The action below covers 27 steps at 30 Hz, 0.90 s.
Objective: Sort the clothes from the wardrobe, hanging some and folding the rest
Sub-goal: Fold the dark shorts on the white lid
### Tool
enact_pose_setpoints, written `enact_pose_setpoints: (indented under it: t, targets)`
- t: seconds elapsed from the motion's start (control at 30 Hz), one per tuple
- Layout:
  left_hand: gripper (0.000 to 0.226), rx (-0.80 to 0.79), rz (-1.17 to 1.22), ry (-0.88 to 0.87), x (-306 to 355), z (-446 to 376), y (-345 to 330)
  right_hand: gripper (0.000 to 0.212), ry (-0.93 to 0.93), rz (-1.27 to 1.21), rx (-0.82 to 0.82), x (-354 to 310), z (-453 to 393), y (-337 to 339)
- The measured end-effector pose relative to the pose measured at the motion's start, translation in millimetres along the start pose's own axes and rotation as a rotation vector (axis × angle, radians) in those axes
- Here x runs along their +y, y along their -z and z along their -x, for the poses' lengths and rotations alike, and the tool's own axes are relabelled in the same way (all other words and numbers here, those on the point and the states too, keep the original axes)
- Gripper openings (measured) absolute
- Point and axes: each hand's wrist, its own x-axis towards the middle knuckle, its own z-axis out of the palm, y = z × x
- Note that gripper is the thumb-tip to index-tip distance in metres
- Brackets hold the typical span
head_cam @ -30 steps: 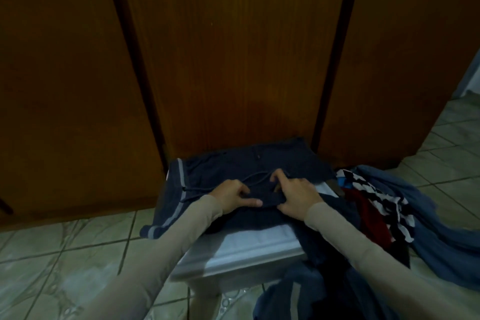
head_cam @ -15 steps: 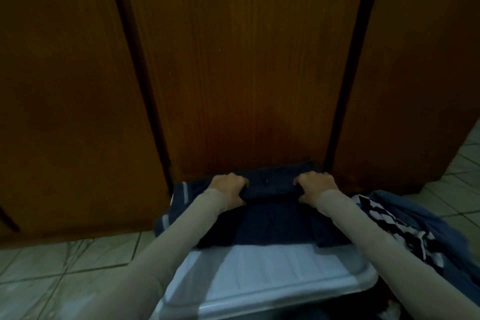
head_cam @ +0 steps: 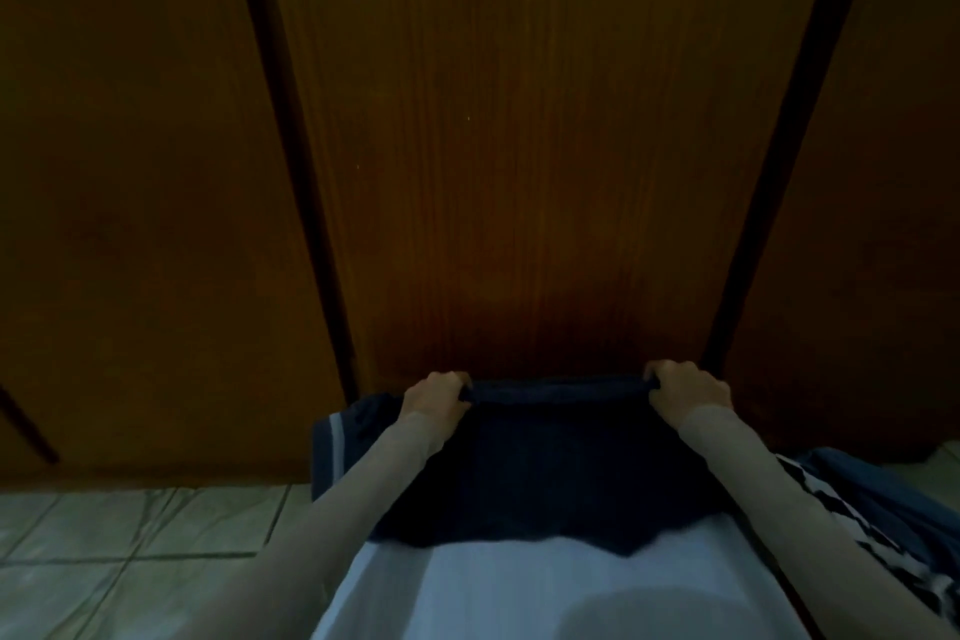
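Gripping the far edge of the navy garment point(head_cam: 550, 473), you are curling your left hand point(head_cam: 434, 398) and right hand point(head_cam: 688, 392) around its fold, while it is lying on the white stool point(head_cam: 545, 592) near the wardrobe doors point(head_cam: 519, 146).

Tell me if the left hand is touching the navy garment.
Touching. The head view shows the left hand curled round the far left corner of the navy garment.

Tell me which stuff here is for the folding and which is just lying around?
For the job: dark blue garment, pinched at its far edge by left hand and right hand; white stool under it.
Lying about: striped cloth, blue cloth, wardrobe doors, tiled floor.
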Motion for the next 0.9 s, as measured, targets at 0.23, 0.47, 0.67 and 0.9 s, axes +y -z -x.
enact_pose_setpoints:
  t: [0.23, 0.47, 0.67, 0.9]
  targets:
    - [0.043, 0.069, 0.088, 0.099, 3.9, -26.8, -22.6, 0.038, -0.230, -0.429, 0.170, 10.5, -28.9, -20.9]
    - [0.034, 0.182, -0.156, 0.068, 14.0, -40.1, -59.9, 0.036, -0.203, -0.170, 0.336, 0.7, -29.5, -64.5]
    - [0.040, 0.292, -0.184, -0.014, 32.4, -25.3, -82.7, 0.045, 0.282, -0.177, 0.255, -34.4, -13.5, -90.9]
    - [0.098, -0.013, -0.236, -0.254, 42.2, -4.8, -100.7, 0.057, 0.329, -0.077, -0.211, -39.8, -18.3, -109.3]
